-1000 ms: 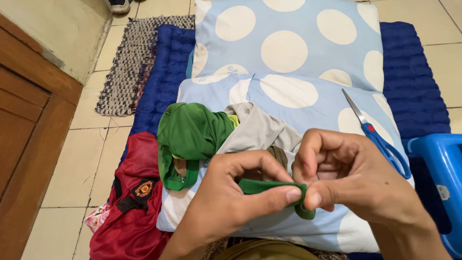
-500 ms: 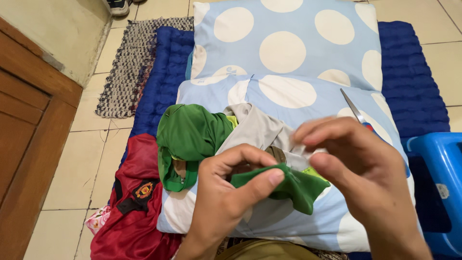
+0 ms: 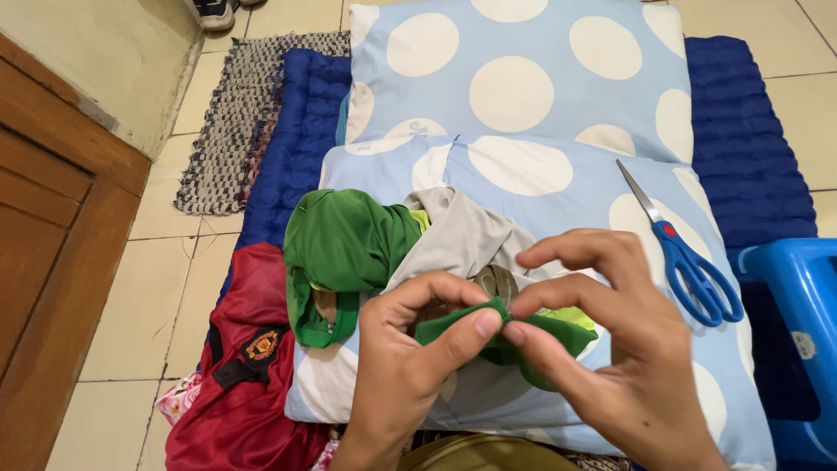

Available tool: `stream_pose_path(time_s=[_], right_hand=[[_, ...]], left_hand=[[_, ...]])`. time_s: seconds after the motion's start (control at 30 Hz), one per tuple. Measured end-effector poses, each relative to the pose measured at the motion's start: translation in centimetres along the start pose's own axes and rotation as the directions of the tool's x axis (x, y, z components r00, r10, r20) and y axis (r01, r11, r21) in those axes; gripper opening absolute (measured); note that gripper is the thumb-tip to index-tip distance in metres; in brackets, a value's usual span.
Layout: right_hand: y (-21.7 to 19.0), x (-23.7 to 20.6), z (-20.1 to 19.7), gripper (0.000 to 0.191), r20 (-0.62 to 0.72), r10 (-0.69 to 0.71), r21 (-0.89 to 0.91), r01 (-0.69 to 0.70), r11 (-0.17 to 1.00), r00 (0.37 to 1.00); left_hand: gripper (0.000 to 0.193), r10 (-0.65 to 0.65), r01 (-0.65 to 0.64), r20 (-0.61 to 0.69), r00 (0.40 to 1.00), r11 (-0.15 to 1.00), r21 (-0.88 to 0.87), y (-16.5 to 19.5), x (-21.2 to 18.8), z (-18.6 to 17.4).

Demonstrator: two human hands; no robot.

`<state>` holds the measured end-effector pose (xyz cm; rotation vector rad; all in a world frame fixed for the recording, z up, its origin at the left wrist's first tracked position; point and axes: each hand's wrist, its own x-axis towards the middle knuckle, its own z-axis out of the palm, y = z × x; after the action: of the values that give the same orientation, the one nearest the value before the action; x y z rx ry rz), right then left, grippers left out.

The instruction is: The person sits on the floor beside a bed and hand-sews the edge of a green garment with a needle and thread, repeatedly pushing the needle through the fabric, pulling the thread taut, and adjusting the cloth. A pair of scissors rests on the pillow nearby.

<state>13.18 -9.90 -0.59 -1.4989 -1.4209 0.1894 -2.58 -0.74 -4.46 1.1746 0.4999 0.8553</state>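
Two pillows lie ahead of me on a dark blue quilted mat [image 3: 741, 131], both pale blue with big white dots, but at the far left stands a brown wooden door [image 3: 44, 262], with a grey woven rug [image 3: 235, 122] on the tiled floor just beyond it. A red garment [image 3: 253, 375] hangs off the near pillow's left edge. On the near pillow [image 3: 540, 174] sits a bunched green cloth [image 3: 349, 244], touching a crumpled grey cloth [image 3: 462, 235] beside it. My left hand [image 3: 401, 366] pinches a small green piece of fabric [image 3: 523, 336] between thumb and forefinger, over the pillow's near edge. My right hand [image 3: 610, 349] meets it thumb tip to thumb tip, pinching the same piece, with the other fingers curled above. Blue-handled scissors [image 3: 689, 262] lie on the pillow to the right, apart from my hands. A blue plastic stool [image 3: 802, 331] stands at the far right.
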Motion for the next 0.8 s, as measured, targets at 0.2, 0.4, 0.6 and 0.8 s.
stream_pose_path(time_s=[0.2,0.4,0.6,0.8], right_hand=[[1.4,-0.3,-0.5,0.014,0.17,0.081,0.27,-0.126,0.955,0.982],[3.6,-1.7,-1.4,0.004,0.378,0.279,0.552,-0.457,0.698,0.883],[7.2,-4.1,-1.2,0.018,0.591,0.403,0.589,-0.715,0.376,0.699],[11.4,-5.2,0.7,0.029,0.579,0.353,0.599,-0.677,0.428,0.735]], left_hand=[[0.013,-0.015,0.016,-0.032,0.999,0.999,0.034,-0.2,-0.1,-0.4],[0.011,-0.036,0.037,-0.068,0.997,0.999,0.004,-0.9,-0.1,-0.5],[0.011,-0.033,0.025,-0.094,0.995,0.996,-0.089,-2.3,0.5,-0.8],[0.013,-0.018,-0.001,-0.131,0.991,0.989,-0.146,-2.5,0.4,-1.6]])
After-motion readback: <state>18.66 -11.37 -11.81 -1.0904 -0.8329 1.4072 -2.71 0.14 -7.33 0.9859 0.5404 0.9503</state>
